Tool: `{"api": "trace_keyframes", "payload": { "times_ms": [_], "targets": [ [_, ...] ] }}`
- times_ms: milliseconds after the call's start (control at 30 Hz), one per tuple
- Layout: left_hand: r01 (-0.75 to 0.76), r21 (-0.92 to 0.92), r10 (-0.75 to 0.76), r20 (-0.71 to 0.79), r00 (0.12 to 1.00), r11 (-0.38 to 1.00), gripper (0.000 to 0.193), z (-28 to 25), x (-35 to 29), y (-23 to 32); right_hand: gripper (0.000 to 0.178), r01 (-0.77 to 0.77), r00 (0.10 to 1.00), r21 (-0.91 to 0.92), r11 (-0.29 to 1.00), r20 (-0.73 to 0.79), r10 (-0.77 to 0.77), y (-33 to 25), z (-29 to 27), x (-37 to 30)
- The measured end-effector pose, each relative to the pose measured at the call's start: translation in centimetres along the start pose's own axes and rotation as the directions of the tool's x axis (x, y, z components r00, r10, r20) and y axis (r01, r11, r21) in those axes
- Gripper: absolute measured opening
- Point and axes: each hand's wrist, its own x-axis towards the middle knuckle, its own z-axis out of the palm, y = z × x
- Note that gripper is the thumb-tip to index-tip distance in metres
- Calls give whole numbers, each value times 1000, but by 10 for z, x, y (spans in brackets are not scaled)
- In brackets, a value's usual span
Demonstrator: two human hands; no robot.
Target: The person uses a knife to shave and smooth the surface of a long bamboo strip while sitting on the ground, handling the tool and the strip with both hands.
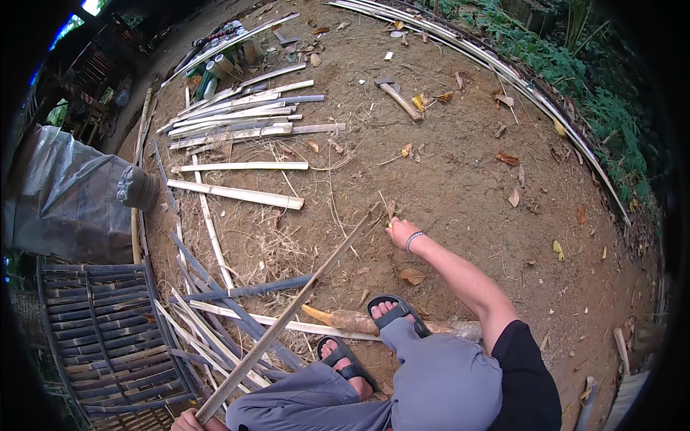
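A long bamboo slat (pixel 287 316) slants up from the lower left to the middle of the ground before me. My left hand (pixel 188 422), partly cut off by the bottom edge, is closed round its near end. Close by the slat's far end is my right hand (pixel 402 233), the arm stretched forward and a band on the wrist. Its fingers are curled, with a small yellowish bit showing at them; what they hold is too small to name. Thin curled shavings lie around that end. Below the slat, a thick wooden piece (pixel 338 318) lies beside my sandalled feet.
Split bamboo strips (pixel 237 190) lie in rows at the left, with more piled below. A slatted bamboo rack (pixel 100 330) and a grey plastic sheet (pixel 72 194) stand at far left. A wooden-handled hammer-like tool (pixel 401 99) lies ahead. Long strips (pixel 517 82) border the plants.
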Motion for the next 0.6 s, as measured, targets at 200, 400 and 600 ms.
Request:
{"api": "trace_keyframes", "payload": {
  "times_ms": [200, 400, 600],
  "targets": [
    [-7, 84, 7, 1, 1000, 996, 64, 0, -1, 3, 38, 80, 995, 20, 997, 53, -81, -20, 20, -14],
    [20, 13, -21, 115, 993, 1000, 61, -8, 2, 6, 37, 64, 998, 9, 998, 12, -64, -4, 13, -4],
    [-32, 30, 29, 85, 996, 999, 59, -4, 1, -2, 35, -33, 999, -39, 999, -36, 31, 29, 18, 10]
  ]
}}
